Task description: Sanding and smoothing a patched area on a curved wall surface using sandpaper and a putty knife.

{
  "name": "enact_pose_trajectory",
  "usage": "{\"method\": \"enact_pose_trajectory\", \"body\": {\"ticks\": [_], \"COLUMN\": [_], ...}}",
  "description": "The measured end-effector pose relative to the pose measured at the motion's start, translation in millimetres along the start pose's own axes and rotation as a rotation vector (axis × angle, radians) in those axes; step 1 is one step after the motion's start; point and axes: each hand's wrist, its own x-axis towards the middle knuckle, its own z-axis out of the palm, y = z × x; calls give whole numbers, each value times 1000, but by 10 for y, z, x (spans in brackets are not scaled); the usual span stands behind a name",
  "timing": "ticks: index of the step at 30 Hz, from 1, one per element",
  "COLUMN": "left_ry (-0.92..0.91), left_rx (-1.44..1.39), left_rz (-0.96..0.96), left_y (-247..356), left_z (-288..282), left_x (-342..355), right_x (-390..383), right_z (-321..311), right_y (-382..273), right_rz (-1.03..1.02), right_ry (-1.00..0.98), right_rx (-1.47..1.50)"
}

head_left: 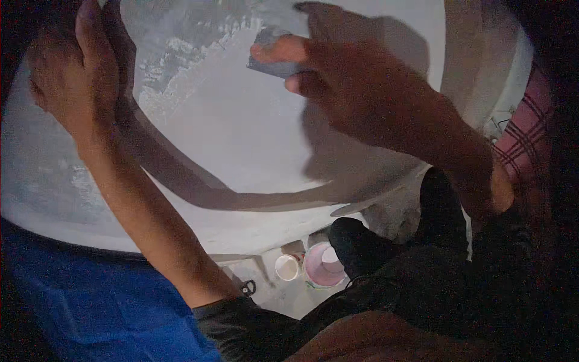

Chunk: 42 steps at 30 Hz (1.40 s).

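Note:
In my right hand (pixel 338 78) is a small, flat grey scraper (pixel 269 66), pinched between fingers and thumb. Its face lies against a pale, curved-looking surface (pixel 211 133). Up and left of the tool, a rough band of white, crumbly coating (pixel 175 63) borders a greyer patch; below it the surface looks smooth. My left hand (pixel 78 72) is at the upper left against the same surface, its thumb apart from the dim fingers, holding nothing that I can see. Dark shadows of both arms fall across the surface.
Below are a white cup-like container (pixel 287 267) and a pink bucket (pixel 322 265) on a pale floor, close to my dark-clothed legs. Blue cloth (pixel 102 301) hangs or lies at the lower left. Pink checked cloth (pixel 528 130) is at the right edge.

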Motion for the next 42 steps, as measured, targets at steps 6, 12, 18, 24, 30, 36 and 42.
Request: {"method": "enact_pose_trajectory", "body": {"ticks": [6,12,18,24,30,36,42], "left_ry": [-73,-224,-220,-133,-148,-25,-221], "left_rx": [-108,-155,-123,-178,32,111,-161], "left_rz": [-69,-145,-177,-184,-82,-201,-379], "left_y": [151,219,212,151,-105,71,389], "left_z": [-46,-202,-162,-87,19,116,-314], "left_x": [44,73,42,-16,-103,-177,116], "right_x": [57,-131,-190,-107,-67,-35,139], "right_z": [202,-35,60,22,120,149,154], "right_y": [145,-47,89,112,162,142,129], "right_rz": [-111,-103,-119,-95,-95,-130,-289], "right_ry": [128,52,40,58,46,111,174], "right_rx": [156,127,106,91,97,206,264]}}
